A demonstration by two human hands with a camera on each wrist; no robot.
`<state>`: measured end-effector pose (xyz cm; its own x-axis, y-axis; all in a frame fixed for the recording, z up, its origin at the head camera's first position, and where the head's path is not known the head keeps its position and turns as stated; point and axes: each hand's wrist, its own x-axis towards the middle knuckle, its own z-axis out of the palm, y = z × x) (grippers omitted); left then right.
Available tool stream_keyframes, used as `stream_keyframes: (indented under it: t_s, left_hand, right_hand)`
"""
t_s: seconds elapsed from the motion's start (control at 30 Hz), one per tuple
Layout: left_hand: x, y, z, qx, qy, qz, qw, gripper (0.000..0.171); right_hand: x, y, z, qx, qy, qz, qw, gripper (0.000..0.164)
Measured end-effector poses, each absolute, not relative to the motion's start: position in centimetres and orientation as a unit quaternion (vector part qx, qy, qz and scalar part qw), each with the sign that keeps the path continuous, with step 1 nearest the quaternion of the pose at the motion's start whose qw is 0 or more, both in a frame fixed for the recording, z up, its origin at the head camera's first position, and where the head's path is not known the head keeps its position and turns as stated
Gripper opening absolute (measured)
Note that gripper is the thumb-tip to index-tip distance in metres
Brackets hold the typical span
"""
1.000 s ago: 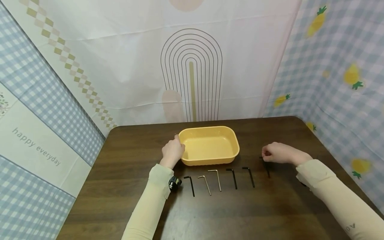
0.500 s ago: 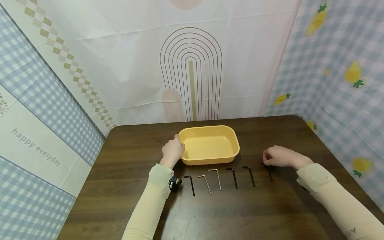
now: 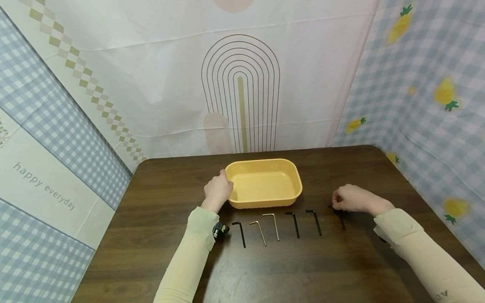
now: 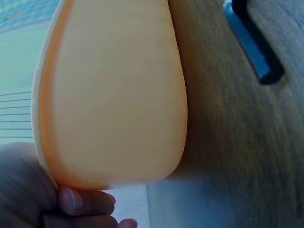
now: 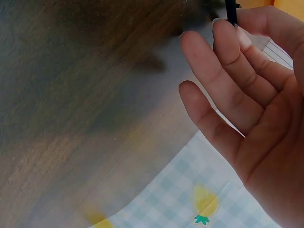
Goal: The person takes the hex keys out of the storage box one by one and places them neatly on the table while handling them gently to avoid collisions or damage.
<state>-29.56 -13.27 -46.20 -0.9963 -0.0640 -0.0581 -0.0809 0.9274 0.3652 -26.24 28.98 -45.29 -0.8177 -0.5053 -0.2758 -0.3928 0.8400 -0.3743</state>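
My left hand (image 3: pixel 218 191) grips the left end of a yellow plastic tray (image 3: pixel 265 203), with curled fingers at its outer wall in the left wrist view. Off to the right, my right hand (image 3: pixel 354 198) pinches a black hex key (image 3: pixel 342 221) near its bent end, low over the table. In the right wrist view this key (image 5: pixel 231 12) shows between thumb and fingertip, while the other fingers extend loosely. Left of it lies a spaced row: a black hex key (image 3: pixel 316 224), another black one (image 3: pixel 295 226), two brass-coloured ones (image 3: pixel 276 228) and a black one (image 3: pixel 242 235) at the left end.
Everything rests on a dark brown wooden table (image 3: pixel 288 269). Behind the table hangs a white patterned cloth (image 3: pixel 170 92), with a blue checked cloth (image 3: pixel 424 139) along the right side. A small black wrist camera (image 3: pixel 220 231) sits close to the leftmost key.
My right hand has come slightly nearer the table's front with the black hex key, which has shifted a little right and forward. My left hand stays on the tray.
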Motion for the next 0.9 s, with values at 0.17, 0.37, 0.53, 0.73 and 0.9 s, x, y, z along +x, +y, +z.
stream_keyframes:
  t_s: [0.17,0.37,0.53,0.73,0.9]
  left_hand:
    - [-29.55,-13.45,-46.13,-0.041,0.981,0.187,0.024,0.058]
    - [-29.64,-13.64,-46.11,-0.043,0.981,0.187,0.025,0.059]
    - [-29.57,-13.69,-46.15,-0.047,0.980,0.190,0.026,0.058]
    - [-29.41,-13.49,-46.21,-0.043,0.980,0.195,0.028,0.057]
    - [-29.45,-13.28,-46.19,-0.038,0.980,0.193,0.026,0.057]
  right_hand:
    - [-26.30,28.76,-45.27,-0.227,0.940,-0.161,0.195,0.015]
    - [-26.45,28.62,-44.98,-0.227,0.940,-0.167,0.195,0.017]
    - [-26.46,28.49,-44.85,-0.225,0.938,-0.174,0.199,0.017]
    - [-26.16,28.65,-45.01,-0.224,0.935,-0.178,0.210,0.017]
    - [-25.99,28.75,-45.08,-0.221,0.936,-0.178,0.206,0.018]
